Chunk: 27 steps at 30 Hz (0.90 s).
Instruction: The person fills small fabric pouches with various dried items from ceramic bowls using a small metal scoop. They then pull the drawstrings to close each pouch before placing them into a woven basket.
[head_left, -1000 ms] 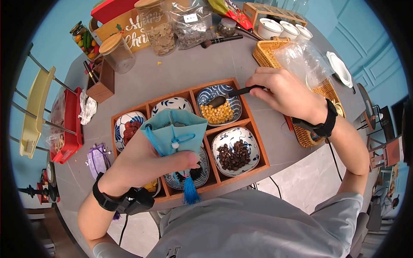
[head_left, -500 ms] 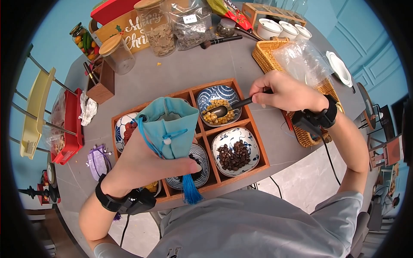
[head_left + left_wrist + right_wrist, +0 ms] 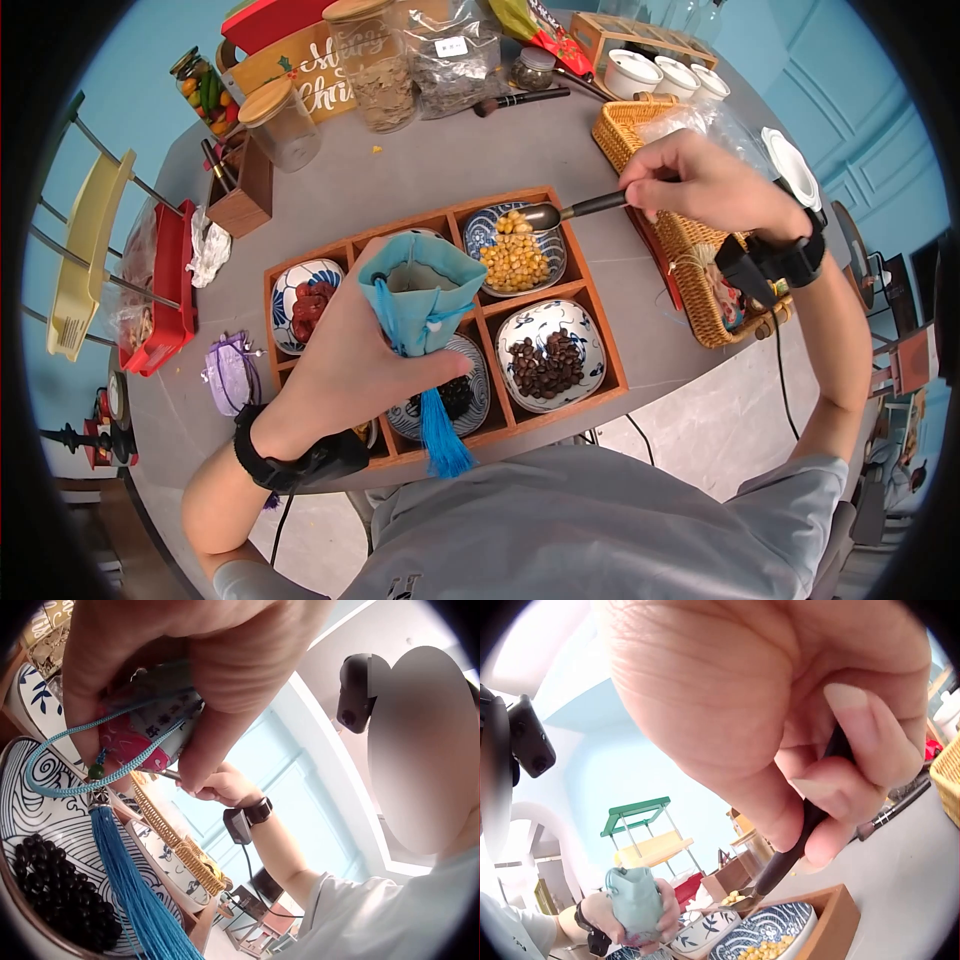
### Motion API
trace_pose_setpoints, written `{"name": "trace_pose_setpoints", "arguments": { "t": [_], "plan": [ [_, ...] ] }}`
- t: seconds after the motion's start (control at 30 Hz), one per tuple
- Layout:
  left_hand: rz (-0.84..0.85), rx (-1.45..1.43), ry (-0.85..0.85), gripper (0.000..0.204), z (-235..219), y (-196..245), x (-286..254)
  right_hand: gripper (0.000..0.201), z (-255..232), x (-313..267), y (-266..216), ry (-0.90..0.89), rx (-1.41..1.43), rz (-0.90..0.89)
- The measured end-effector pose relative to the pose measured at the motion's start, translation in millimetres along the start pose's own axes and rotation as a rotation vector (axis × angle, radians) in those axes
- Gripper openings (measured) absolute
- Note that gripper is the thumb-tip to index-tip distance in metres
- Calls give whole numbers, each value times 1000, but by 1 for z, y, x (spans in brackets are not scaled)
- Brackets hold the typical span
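My left hand [image 3: 340, 375] grips a light blue drawstring pouch [image 3: 428, 332] over the divided wooden tray [image 3: 497, 318], its mouth gaping upward. From the pouch a blue tassel [image 3: 131, 870] hangs beside black beans [image 3: 60, 896] in a patterned bowl. My right hand [image 3: 705, 185] pinches the black handle of a small scoop [image 3: 592, 205] between thumb and fingers. Yellow corn kernels [image 3: 733, 898] lie in the scoop's bowl, raised above the blue wave-patterned bowl [image 3: 556, 243] at the tray's far right. More corn kernels [image 3: 515, 268] fill that bowl.
Dark brown beans [image 3: 545, 362] sit in the near-right bowl, red dried fruit [image 3: 312, 308] in the far-left one. A wicker basket [image 3: 700, 290] stands right of the tray; a purple pouch [image 3: 231, 375] lies to its left. Jars [image 3: 280, 125] and bags line the back.
My right hand has lifted the scoop out of the corn, up and to the right, now carrying kernels. The left hand's pouch has dipped slightly and shifted right.
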State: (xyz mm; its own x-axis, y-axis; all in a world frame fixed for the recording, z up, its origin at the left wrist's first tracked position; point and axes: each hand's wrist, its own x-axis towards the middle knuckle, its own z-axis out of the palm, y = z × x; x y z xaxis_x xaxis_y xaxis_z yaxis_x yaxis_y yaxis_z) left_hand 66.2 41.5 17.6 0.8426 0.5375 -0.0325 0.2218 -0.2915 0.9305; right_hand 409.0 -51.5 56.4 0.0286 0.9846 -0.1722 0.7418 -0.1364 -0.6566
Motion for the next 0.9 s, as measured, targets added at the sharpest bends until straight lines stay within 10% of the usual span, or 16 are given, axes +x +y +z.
{"name": "trace_pose_setpoints", "arguments": {
  "t": [0.3,0.47,0.9],
  "plan": [
    [-37,-50,17,75,5,-12,1,12,-13,-24,-89,28,-154,-111],
    [-39,-63,3,79,6,-6,0,10,24,-35,-106,328,-256,-442],
    [-15,-142,38,69,4,-6,-8,11,38,-19,-45,355,-777,-473]
  ]
}}
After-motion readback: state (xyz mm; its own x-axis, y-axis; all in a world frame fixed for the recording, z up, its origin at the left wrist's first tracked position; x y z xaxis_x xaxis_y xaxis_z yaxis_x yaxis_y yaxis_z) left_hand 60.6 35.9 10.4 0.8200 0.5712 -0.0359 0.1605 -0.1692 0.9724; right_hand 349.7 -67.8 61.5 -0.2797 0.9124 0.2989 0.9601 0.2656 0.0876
